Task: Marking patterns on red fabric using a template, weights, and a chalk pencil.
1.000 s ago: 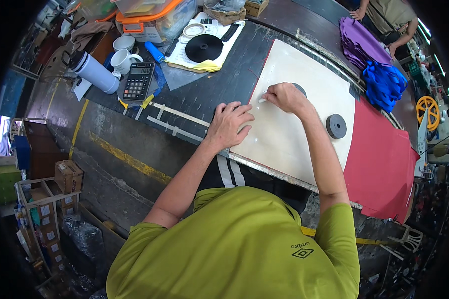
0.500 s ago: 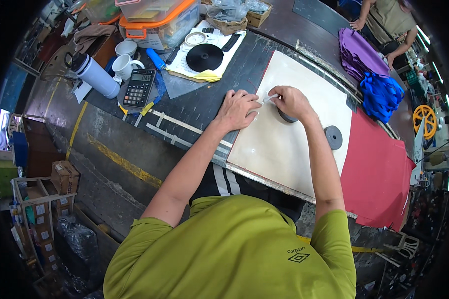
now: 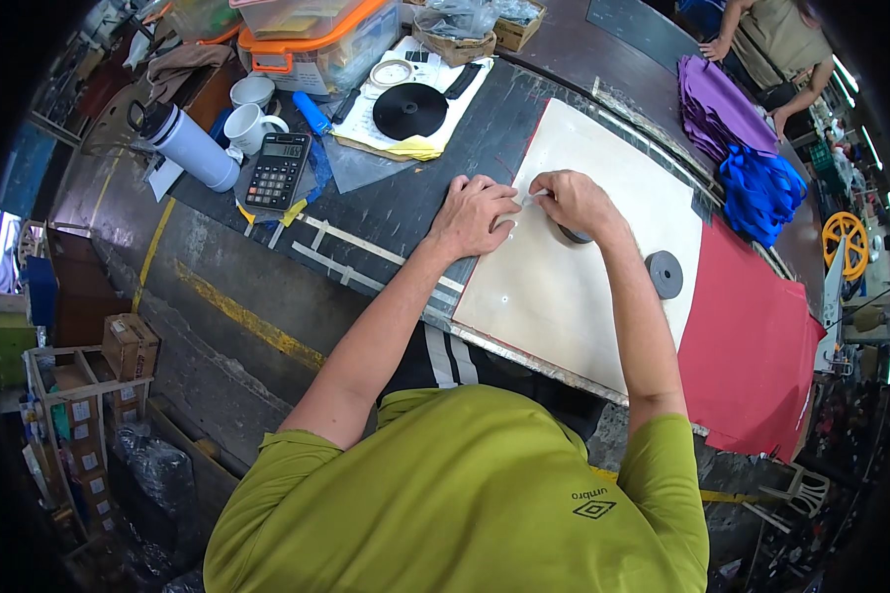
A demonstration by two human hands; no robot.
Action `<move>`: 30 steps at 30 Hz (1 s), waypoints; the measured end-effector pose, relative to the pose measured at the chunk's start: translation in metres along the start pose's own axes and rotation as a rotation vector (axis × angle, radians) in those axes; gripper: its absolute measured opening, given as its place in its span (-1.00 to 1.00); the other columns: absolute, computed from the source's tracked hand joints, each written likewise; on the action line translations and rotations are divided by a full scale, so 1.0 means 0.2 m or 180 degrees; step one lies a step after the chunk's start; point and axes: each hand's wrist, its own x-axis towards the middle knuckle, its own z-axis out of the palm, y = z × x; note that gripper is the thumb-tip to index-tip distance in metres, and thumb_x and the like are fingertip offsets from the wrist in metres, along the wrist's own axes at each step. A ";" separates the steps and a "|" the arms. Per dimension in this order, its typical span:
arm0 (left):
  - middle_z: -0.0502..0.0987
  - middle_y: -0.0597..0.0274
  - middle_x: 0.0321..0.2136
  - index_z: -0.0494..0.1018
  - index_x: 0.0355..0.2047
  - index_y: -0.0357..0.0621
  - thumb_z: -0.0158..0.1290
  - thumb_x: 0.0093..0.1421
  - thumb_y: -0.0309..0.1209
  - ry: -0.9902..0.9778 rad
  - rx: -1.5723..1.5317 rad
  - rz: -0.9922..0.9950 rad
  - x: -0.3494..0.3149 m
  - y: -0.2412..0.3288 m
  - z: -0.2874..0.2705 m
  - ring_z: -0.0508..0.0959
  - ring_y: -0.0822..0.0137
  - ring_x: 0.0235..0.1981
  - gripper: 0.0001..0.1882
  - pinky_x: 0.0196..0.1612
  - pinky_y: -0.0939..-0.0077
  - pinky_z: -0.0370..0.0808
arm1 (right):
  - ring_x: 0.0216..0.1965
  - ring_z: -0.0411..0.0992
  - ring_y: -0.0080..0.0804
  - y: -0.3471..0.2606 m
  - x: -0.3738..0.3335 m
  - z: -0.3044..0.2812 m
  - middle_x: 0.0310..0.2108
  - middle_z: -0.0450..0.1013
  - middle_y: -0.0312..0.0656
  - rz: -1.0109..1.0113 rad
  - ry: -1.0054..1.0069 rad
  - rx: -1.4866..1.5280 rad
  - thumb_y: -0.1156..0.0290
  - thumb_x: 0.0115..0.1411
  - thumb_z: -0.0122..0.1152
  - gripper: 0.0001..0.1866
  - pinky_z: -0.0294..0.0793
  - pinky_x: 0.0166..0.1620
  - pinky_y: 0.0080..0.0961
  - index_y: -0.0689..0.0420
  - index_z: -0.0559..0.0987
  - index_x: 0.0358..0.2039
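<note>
A cream board [image 3: 574,296] with a thin red edge lies on top of red fabric [image 3: 747,346]. My left hand [image 3: 473,217] rests on the board's left edge, its fingers spread and slightly bent. Close beside it, my right hand [image 3: 576,201] pinches a small white stick [image 3: 537,196] whose tip meets the board; the exact kind is unclear. A dark grey round weight [image 3: 575,235] sits partly hidden under my right hand. Another round grey weight [image 3: 665,274], with a hole in its middle, lies right of my right forearm.
Left of the board are a calculator [image 3: 276,172], a white mug [image 3: 251,128], a lilac bottle [image 3: 193,150] and a black disc [image 3: 409,111] on papers. Purple pieces [image 3: 717,109] and blue strips [image 3: 761,195] lie at the far right, near another person [image 3: 783,44].
My right hand and the white stick have shifted very slightly at the same spot. My left hand stays on the board's edge. The whole view has moved a little.
</note>
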 end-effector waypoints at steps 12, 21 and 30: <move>0.63 0.31 0.23 0.73 -0.05 0.07 0.28 0.20 -0.26 -0.0134 0.0032 -0.0039 0.01 0.00 -0.01 0.49 0.21 0.25 -0.69 0.30 0.06 0.27 | -0.21 0.69 0.04 0.15 0.06 -0.04 -0.23 0.72 -0.01 0.0390 0.0247 -0.0007 0.36 0.28 0.39 -0.81 0.65 -0.09 -0.13 0.11 0.77 -0.14; 0.62 0.30 0.25 0.71 -0.04 0.07 0.27 0.21 -0.25 -0.0143 0.0023 -0.0068 0.01 0.00 -0.01 0.46 0.17 0.30 -0.69 0.33 0.04 0.25 | -0.23 0.69 0.00 0.15 0.10 -0.02 -0.26 0.72 -0.03 0.0129 0.0208 -0.0261 0.35 0.27 0.39 -0.82 0.66 -0.09 -0.13 0.10 0.78 -0.17; 0.61 0.28 0.27 0.71 -0.04 0.06 0.28 0.19 -0.26 -0.0179 -0.0009 -0.0098 0.02 -0.01 -0.01 0.46 0.17 0.30 -0.68 0.33 0.03 0.25 | -0.26 0.69 0.02 0.17 0.18 -0.03 -0.32 0.71 -0.02 0.0449 -0.0100 -0.0287 0.27 0.30 0.41 -0.80 0.64 -0.12 -0.10 0.10 0.79 -0.18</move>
